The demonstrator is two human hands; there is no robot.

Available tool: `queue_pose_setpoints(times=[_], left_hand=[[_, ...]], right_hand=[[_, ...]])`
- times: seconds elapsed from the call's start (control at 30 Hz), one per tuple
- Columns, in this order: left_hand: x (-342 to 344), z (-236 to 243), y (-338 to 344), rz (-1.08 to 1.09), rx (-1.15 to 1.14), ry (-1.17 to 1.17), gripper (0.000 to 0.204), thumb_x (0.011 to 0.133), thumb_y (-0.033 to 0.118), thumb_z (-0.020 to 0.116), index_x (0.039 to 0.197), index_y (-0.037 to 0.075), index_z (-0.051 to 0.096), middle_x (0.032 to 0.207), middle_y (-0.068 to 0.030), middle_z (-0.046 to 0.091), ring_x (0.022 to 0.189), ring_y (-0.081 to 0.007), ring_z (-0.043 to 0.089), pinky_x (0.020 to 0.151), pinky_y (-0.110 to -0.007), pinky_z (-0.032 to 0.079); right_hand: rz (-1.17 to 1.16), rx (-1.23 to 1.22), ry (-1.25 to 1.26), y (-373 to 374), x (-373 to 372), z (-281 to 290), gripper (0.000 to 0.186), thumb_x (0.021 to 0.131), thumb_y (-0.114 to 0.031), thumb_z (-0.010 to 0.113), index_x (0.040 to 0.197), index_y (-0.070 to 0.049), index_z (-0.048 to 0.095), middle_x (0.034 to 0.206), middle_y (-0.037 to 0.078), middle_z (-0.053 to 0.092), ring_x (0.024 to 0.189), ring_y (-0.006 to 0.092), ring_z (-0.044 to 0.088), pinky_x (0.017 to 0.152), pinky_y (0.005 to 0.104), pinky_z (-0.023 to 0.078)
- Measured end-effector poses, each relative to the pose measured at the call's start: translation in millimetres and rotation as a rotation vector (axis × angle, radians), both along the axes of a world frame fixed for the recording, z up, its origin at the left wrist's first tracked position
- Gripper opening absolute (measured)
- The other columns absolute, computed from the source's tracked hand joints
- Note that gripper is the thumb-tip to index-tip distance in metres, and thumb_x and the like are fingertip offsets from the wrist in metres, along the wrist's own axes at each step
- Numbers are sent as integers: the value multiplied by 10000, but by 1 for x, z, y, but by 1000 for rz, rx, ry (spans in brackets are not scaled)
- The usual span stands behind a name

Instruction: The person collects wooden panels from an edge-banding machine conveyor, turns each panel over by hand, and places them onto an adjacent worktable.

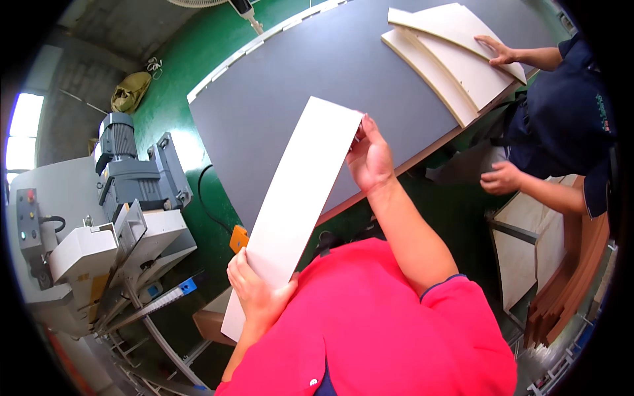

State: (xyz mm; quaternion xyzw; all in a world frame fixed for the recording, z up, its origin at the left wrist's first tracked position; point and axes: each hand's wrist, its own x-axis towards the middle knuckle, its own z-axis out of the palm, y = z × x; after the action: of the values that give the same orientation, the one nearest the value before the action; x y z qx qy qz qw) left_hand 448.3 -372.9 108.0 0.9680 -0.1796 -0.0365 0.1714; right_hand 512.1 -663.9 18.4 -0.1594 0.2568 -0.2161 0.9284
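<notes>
A long white board [297, 178] with a slightly curved side lies slantwise in front of me, partly over the grey tabletop [244, 125]. Near its lower end my left hand [259, 290] grips it, the fingers over the left edge and the thumb toward the right edge. My right hand [371, 155] holds the right edge near the far end; some of its fingers are hidden behind the board. The board's near end reaches past the table, beside my red shirt.
On the table's far right lie several curved pale panels [456, 39], with a co-worker's hand [498, 51] on them. The co-worker's other hand [502, 178] hangs nearer me. A grey machine with a motor [132, 171] stands left. Brown curved strips [571, 277] stand right.
</notes>
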Motion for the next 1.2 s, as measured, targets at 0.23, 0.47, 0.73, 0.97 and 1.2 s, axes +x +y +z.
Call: queue_pose_setpoints(times=[0.23,0.47,0.73,0.97,1.2], left_hand=[[0,-11,-11,0,-28,38,941,550,267,846,1295,-46,363,1213,-204,425,1162,-379,411,998,-469,352],[4,-22,-21,-43,-36,40,932,548,272,844,1284,-48,371,1210,-201,426,1166,-369,409,1003,-458,352],[8,-31,-29,-33,-71,62,935,540,263,847,1287,-44,376,1207,-192,433,1172,-366,406,1002,-448,354],[7,-34,-38,-72,-56,62,944,533,266,852,1287,-45,377,1203,-193,435,1170,-363,409,1010,-445,337],[15,-41,-47,-130,-105,82,953,538,288,854,1280,-66,371,1199,-211,429,1151,-376,409,1005,-463,329]], right_hand=[[-163,-296,87,-20,4,-17,156,1011,-178,493,990,-73,607,845,12,630,750,113,588,710,267,489],[-218,-726,224,-38,-1,-23,118,1004,-117,502,946,-42,574,809,6,592,706,100,567,696,263,497],[-122,-342,121,-51,-11,-22,123,996,-219,521,952,-128,590,866,1,663,773,132,638,703,286,504],[-64,-70,114,-51,-15,-23,266,1018,-339,462,980,-120,609,926,16,674,877,162,639,795,320,498],[-16,-58,6,-64,-26,-23,381,1003,-441,449,1059,-103,615,1059,50,672,1009,196,616,887,371,470]])
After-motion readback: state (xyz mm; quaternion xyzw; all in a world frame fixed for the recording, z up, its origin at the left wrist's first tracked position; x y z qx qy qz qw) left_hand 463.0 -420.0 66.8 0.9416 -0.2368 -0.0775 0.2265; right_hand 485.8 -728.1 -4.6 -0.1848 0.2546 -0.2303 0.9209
